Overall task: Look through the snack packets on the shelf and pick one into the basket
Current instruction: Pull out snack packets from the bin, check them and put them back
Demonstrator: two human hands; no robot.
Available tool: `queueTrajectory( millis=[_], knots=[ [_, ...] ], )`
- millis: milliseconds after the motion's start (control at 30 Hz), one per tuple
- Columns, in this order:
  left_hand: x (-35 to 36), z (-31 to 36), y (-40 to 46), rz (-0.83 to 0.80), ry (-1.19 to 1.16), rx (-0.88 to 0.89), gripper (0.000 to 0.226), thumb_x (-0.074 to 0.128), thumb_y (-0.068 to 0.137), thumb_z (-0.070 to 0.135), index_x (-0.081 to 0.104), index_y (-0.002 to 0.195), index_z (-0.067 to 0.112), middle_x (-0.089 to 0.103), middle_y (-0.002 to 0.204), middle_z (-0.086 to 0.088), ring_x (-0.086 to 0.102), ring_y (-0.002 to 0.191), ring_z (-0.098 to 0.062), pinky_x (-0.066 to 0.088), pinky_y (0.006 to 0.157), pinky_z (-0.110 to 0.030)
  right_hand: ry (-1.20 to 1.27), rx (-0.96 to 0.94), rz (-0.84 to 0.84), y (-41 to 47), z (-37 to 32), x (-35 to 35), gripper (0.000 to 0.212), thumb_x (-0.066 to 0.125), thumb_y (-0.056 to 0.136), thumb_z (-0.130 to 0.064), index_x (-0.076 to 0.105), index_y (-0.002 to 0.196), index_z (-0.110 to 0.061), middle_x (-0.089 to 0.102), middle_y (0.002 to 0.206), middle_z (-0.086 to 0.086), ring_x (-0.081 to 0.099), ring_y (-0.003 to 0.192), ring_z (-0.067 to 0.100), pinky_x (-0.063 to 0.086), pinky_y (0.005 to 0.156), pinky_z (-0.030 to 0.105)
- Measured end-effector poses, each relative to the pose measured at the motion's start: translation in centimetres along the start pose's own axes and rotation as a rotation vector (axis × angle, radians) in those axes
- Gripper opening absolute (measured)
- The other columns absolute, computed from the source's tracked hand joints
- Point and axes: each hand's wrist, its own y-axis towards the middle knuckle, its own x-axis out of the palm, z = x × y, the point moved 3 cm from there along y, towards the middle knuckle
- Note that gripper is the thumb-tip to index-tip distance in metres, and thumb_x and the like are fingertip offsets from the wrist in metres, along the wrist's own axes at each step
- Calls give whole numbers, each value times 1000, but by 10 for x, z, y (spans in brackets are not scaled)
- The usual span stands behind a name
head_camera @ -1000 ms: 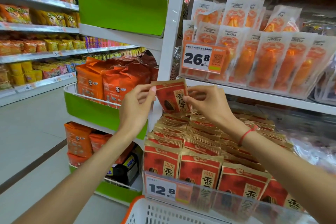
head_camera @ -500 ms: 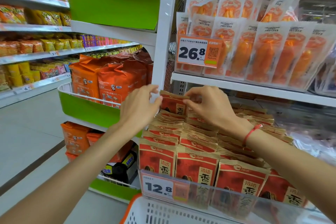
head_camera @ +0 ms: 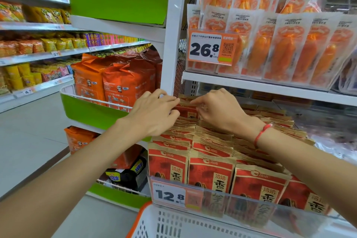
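Note:
Rows of red and tan snack packets [head_camera: 210, 172] stand upright on the lower shelf behind a clear front lip [head_camera: 251, 205]. Both my hands reach to the back of the left rows. One red packet [head_camera: 186, 111] sits there, low among the others. My right hand [head_camera: 218, 110] pinches its top edge, index finger laid along it. My left hand [head_camera: 154, 114] touches the packet's left edge with spread fingertips. A white basket with an orange rim [head_camera: 139, 216] sits below the shelf at the bottom of the view.
Orange sausage packs [head_camera: 286, 48] fill the shelf above, behind a 26.8 price tag [head_camera: 206, 48]. A white upright post [head_camera: 173, 35] stands just left of my hands. Green bins with orange bags [head_camera: 116, 83] hang on the left, with the aisle floor [head_camera: 29, 141] beyond.
The red packet that both hands held up a second ago has gone down into the back row. My hands followed it down and forward, and my left fingers have loosened.

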Motion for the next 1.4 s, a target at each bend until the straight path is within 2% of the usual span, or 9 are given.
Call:
queueTrajectory(
  millis=[167, 367, 500, 567, 667, 733, 833, 1233, 1400],
  knots=[
    [9, 3, 4, -29, 78, 7, 52, 21, 101, 35, 34, 150, 19, 33, 152, 4, 24, 134, -19, 26, 101, -34, -70, 39, -326, 2, 1, 5, 43, 38, 100, -32, 46, 142, -30, 59, 133, 9, 42, 131, 23, 30, 104, 39],
    [9, 12, 19, -50, 138, -11, 55, 15, 100, 35, 44, 145, 22, 49, 144, 1, 34, 125, -21, 26, 97, -35, -71, 76, -567, -1, 5, 12, 50, 20, 105, -35, 21, 154, -29, 35, 155, 4, 18, 145, 20, 15, 112, 43],
    [13, 19, 22, -141, 164, -7, 57, 14, 100, 33, 68, 108, 14, 62, 119, -3, 37, 113, -21, 23, 86, -34, 65, 163, -704, 0, 3, 22, 50, 13, 105, -38, 26, 152, -31, 27, 159, -4, 11, 148, 19, 5, 116, 44],
    [16, 18, 20, -156, 120, -6, 57, 13, 101, 33, 66, 112, 17, 59, 126, -2, 36, 116, -21, 25, 90, -35, 82, 159, -700, 2, 2, 23, 49, 14, 105, -40, 30, 151, -31, 26, 159, -7, 10, 147, 18, 3, 116, 44],
    [18, 11, 16, -154, 38, -34, 54, 14, 101, 36, 40, 147, 25, 38, 153, 5, 30, 129, -21, 26, 99, -36, 99, 153, -591, 4, 5, 19, 48, 17, 105, -42, 31, 150, -32, 24, 159, -11, 10, 147, 19, 4, 117, 46],
    [18, 8, 12, -173, -35, -59, 53, 14, 102, 35, 24, 154, 27, 24, 160, 9, 25, 134, -19, 25, 103, -35, 121, 161, -532, 4, 8, 15, 47, 18, 105, -41, 29, 151, -32, 21, 160, -12, 10, 148, 20, 6, 117, 46],
    [19, 7, 11, -227, -134, -95, 53, 14, 102, 35, 15, 155, 29, 14, 162, 12, 22, 137, -19, 23, 107, -35, 127, 150, -547, 0, 8, 16, 47, 20, 106, -40, 24, 152, -32, 22, 159, -13, 11, 148, 18, 5, 117, 44],
    [19, 15, 26, -369, -88, -167, 53, 13, 103, 39, 17, 155, 29, 14, 162, 9, 17, 145, -25, 21, 114, -43, 122, 181, -696, 4, 6, 29, 47, 16, 106, -38, 21, 152, -36, 24, 160, -5, 12, 147, 20, 6, 117, 43],
    [20, 15, 15, -340, -166, -179, 52, 13, 103, 37, 19, 155, 29, 15, 162, 11, 19, 144, -23, 23, 113, -42, 139, 203, -444, 10, 8, 27, 46, 19, 106, -36, 48, 141, -28, 33, 155, 0, 23, 141, 26, 17, 113, 45]
  ],
)
